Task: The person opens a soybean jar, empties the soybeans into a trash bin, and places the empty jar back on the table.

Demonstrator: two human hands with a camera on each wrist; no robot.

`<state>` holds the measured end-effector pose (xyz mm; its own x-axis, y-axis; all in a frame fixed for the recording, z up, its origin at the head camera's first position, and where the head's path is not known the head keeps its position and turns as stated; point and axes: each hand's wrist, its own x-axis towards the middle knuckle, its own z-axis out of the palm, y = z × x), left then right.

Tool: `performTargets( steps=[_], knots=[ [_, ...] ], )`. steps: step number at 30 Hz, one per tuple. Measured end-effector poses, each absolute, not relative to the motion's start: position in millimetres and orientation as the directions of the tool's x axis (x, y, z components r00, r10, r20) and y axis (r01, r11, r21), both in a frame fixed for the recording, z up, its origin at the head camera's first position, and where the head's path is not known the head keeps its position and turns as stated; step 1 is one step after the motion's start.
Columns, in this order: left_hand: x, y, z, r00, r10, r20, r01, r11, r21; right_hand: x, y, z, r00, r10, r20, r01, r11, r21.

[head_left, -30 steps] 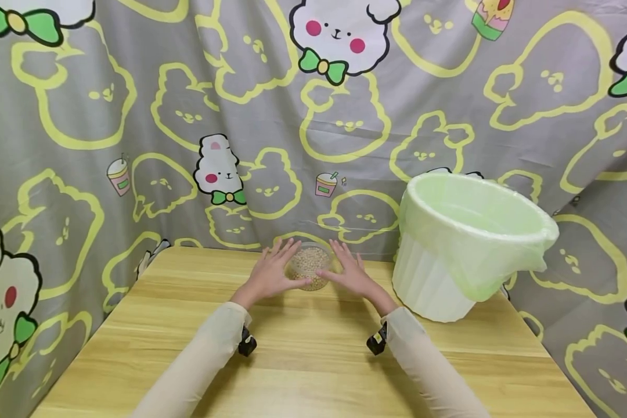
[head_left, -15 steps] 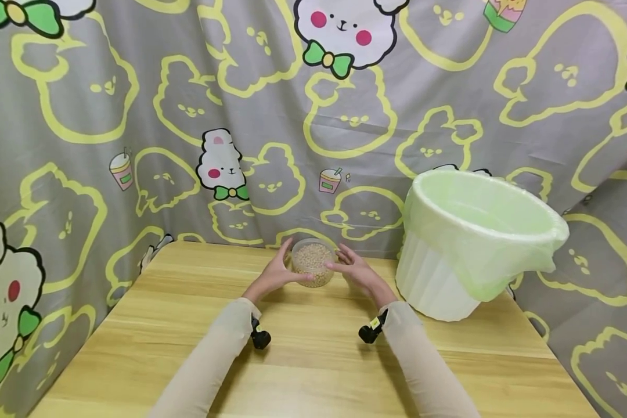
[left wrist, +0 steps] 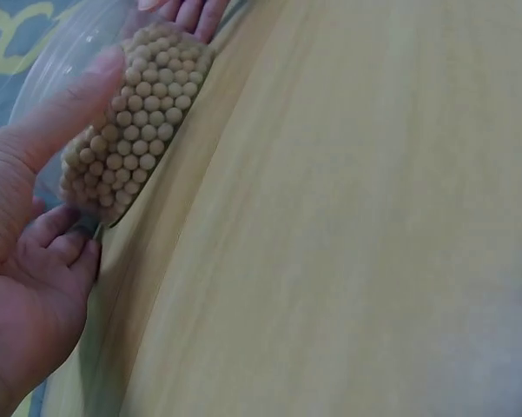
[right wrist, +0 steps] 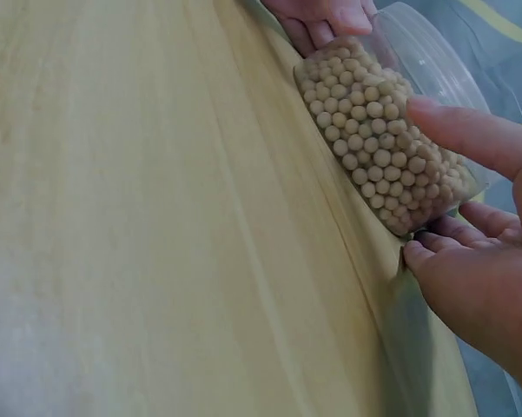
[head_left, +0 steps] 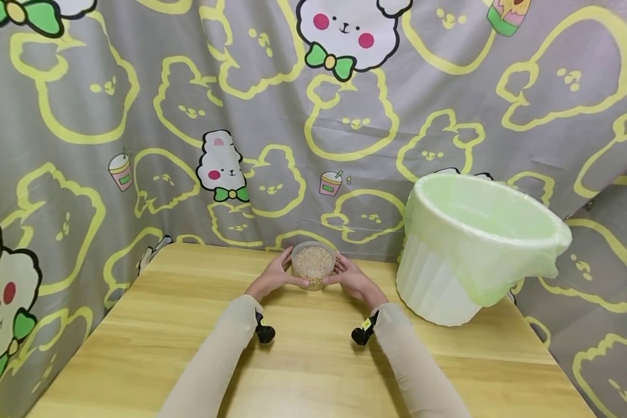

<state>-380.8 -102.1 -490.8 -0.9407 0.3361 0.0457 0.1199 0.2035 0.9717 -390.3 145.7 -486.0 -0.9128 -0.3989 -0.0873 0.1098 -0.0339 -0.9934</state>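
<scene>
A round clear plastic tub filled with small beige balls is at the back middle of the table, upright in the head view. My left hand holds its left side, thumb across the front and the other fingers round the side and low down. On the opposite side my right hand grips it in the same way, its thumb against the clear wall. The balls are piled tightly behind the wall in both wrist views. Some fingers are hidden behind the tub. Whether its bottom touches the wood I cannot tell.
A white ribbed bin with a pale green liner bag over its rim stands at the table's right. Behind the wooden table hangs a grey curtain with cartoon animals. Black wrist cameras sit under both cuffs.
Both hands have come in from spread fingers beside the tub to a grip on its two sides. The wrists have moved closer together. The bin has stayed put while the view shifted slightly.
</scene>
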Motion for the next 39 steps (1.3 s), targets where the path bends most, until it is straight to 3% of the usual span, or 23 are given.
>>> performTargets(
  steps=[6,22,28,33,39],
  knots=[
    [-385.1,-98.6,-495.8,-0.928,0.361,0.091,0.173,0.202,0.964,-392.9,145.5,-491.5,-0.901,-0.43,-0.059,0.068,-0.005,-0.998],
    [-388.4,-96.0,-499.8,-0.954,0.29,0.07,0.102,0.096,0.99,-388.5,145.9,-481.6,-0.914,-0.404,-0.04,0.036,0.016,-0.999],
    [-379.3,-92.1,-471.6,-0.932,0.329,0.154,0.192,0.087,0.977,-375.3,158.5,-452.8,-0.918,-0.396,0.027,-0.065,0.085,-0.994],
    [-367.5,-86.6,-436.3,-0.884,0.375,0.281,0.328,0.069,0.942,-358.0,169.5,-412.2,-0.905,-0.416,0.085,-0.143,0.111,-0.983],
    [-353.2,-76.1,-400.6,-0.842,0.406,0.355,0.401,0.031,0.915,-335.0,182.4,-366.5,-0.898,-0.414,0.148,-0.223,0.138,-0.965]
  ],
)
